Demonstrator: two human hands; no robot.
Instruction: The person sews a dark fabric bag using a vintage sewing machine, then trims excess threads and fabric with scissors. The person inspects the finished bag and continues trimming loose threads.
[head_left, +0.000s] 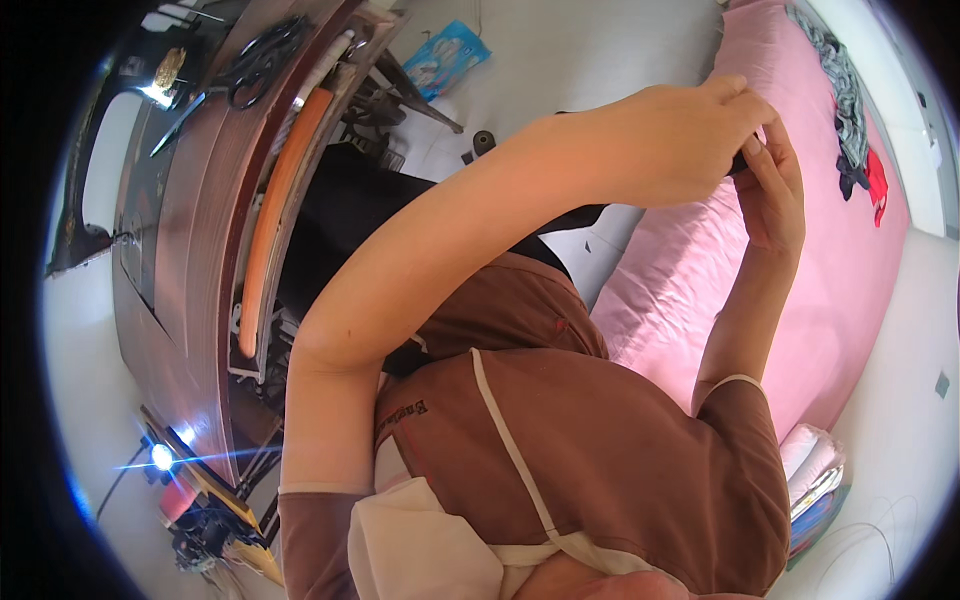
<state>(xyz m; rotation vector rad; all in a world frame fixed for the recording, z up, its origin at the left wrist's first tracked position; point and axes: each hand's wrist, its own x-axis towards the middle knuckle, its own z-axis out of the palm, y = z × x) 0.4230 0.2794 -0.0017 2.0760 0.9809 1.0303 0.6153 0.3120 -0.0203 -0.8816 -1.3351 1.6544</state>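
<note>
Both my hands meet over the edge of a pink bedspread (832, 300), at the upper right. My left hand (675, 142) reaches across my body with its back turned up, and its fingers meet those of the other hand. My right hand (776, 176) has its thumb and fingers pinched on a small black object (739, 163), mostly hidden behind the hands. The left hand's grip on it is hidden. Black cloth (352, 210) lies beyond my left forearm, beside the brown clothing (517, 307) over my lap.
To the left stands a wooden sewing table (202, 247) with a black sewing machine (75, 187) and scissors (259, 67). Its open drawer holds an orange strip (289, 217). A lit lamp (161, 456) shines below. A blue packet (446, 60) lies on the floor; clothes (844, 90) lie on the bedspread.
</note>
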